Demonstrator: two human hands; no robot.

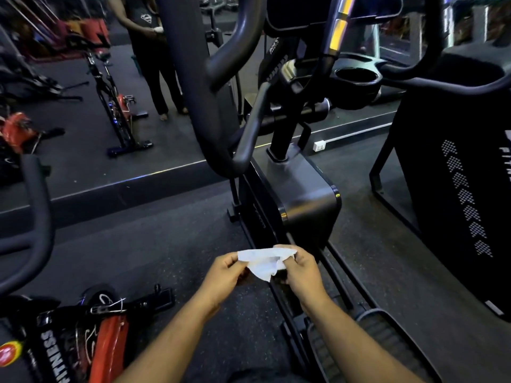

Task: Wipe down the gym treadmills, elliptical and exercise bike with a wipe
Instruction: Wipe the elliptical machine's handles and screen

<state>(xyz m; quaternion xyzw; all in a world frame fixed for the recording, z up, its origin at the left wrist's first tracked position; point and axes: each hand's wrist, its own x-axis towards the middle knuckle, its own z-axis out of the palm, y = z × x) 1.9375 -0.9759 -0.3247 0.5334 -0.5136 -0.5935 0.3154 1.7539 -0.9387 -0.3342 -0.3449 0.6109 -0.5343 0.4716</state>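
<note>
Wipe (264, 262) first: from the head view we hold the crumpled white sheet stretched between our two hands, the left hand (224, 275) pinching its left end and the right hand (300, 269) pinching its right, low in front of the elliptical (298, 194) and touching no machine. With the exercise bike (83, 338) at our left and a treadmill (456, 167) at our right, we cannot tell which surfaces are already clean. We judge we are readying the wipe, with wiping left to do.

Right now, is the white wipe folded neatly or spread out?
Neither fully: the wipe is crumpled and partly stretched between the left hand and the right hand, one corner hanging down.
</note>
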